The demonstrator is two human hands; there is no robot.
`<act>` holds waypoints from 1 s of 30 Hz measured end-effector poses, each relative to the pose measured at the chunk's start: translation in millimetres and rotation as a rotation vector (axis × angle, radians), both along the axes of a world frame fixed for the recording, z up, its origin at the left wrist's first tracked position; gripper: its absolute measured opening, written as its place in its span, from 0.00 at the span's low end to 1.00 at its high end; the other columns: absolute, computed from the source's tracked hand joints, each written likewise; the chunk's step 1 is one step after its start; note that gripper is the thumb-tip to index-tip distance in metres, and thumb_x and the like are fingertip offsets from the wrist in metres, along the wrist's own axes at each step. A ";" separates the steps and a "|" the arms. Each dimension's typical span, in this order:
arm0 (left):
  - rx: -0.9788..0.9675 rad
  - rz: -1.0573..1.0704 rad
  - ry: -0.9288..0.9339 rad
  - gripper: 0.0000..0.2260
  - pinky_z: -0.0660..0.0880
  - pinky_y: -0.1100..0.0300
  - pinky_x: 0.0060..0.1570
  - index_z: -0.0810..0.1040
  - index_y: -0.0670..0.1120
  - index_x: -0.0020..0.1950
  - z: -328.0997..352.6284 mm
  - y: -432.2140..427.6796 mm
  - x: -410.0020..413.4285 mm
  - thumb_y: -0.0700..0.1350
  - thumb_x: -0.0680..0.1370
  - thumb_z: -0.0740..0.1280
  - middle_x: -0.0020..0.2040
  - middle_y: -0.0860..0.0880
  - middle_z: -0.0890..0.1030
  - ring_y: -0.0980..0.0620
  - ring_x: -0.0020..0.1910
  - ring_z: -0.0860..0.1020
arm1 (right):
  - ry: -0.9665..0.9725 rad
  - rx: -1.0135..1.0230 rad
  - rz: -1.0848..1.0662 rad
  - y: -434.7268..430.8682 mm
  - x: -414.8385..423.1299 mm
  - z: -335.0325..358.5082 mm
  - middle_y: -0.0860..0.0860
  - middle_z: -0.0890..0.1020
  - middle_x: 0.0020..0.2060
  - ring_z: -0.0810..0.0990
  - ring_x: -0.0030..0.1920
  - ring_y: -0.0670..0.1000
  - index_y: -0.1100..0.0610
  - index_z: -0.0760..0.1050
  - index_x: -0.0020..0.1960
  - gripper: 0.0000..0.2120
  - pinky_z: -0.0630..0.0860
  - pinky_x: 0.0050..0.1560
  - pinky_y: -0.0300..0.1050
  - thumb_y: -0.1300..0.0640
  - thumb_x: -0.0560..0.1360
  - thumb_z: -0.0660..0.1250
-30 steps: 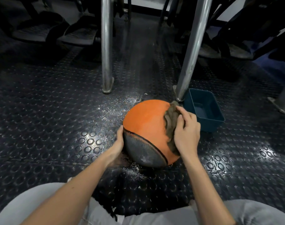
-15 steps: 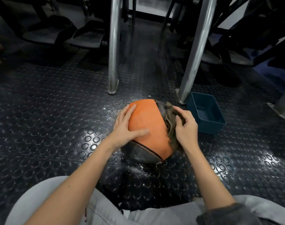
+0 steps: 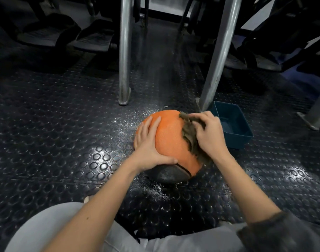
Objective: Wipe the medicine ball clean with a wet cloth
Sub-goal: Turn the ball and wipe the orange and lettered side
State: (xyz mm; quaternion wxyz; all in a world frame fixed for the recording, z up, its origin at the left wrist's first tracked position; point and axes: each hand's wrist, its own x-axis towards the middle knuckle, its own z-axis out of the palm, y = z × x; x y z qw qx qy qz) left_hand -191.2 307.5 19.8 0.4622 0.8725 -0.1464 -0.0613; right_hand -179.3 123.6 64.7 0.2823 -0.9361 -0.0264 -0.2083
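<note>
- The ball has rolled since a second ago: its dark grey panel, which then filled the near left face, now shows only as a strip low on the near side.
- The left grip [image 3: 150,148] has climbed from low on the ball's left flank up onto the orange skin.
- The medicine ball [image 3: 171,135] sits on the studded black floor [image 3: 64,142], held between the two grips.
- The left grip is released and flat, with fingers spread up the left side and the thumb lying across the near face just above the dark seam.
- The right grip [image 3: 210,135] is grasping the cloth [image 3: 190,137], with fingers bent over its bunched upper end and pressing it against the ball's right side.
- The cloth is brown-grey and crumpled. It trails out from under the right grip's palm down towards the seam.
- Just beyond the right grip, on its outer side, stands a blue tub [image 3: 235,141], close to the ball. I cannot tell what is in it.
- A slanted metal leg [image 3: 219,51] comes down to the floor just past the right grip's fingertips, beside the tub's near corner.
- A second metal leg [image 3: 125,51] stands upright further out, beyond the left grip.
- White specks [image 3: 122,124] are scattered on the floor left of the left grip and below the ball.
- Pale grey trousers [image 3: 55,224] fill the near edge under both forearms, and a dark sleeve [image 3: 283,231] sits on the right arm.
</note>
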 end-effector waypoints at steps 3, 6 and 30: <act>-0.011 0.072 -0.061 0.51 0.37 0.52 0.71 0.44 0.64 0.72 -3.3 -8.8 -3.3 0.61 0.54 0.68 0.76 0.58 0.40 0.57 0.74 0.37 | -0.129 -0.165 0.127 28.2 -26.1 -9.5 0.51 0.80 0.47 0.72 0.45 0.55 0.54 0.81 0.52 0.12 0.70 0.47 0.51 0.63 0.74 0.61; -0.021 0.099 -0.102 0.45 0.37 0.54 0.71 0.49 0.57 0.76 -2.7 -19.3 -10.0 0.52 0.61 0.64 0.77 0.56 0.42 0.56 0.75 0.39 | -0.213 -0.346 0.250 42.9 -54.2 -22.5 0.49 0.81 0.45 0.70 0.42 0.52 0.53 0.81 0.50 0.14 0.70 0.37 0.47 0.59 0.71 0.59; 0.157 0.066 -0.495 0.47 0.47 0.54 0.70 0.57 0.47 0.75 -16.1 -37.0 -26.1 0.71 0.63 0.63 0.72 0.54 0.57 0.52 0.71 0.54 | -0.087 0.058 -0.021 -12.3 -30.2 -13.4 0.47 0.76 0.47 0.73 0.49 0.51 0.54 0.79 0.55 0.08 0.62 0.49 0.28 0.58 0.77 0.64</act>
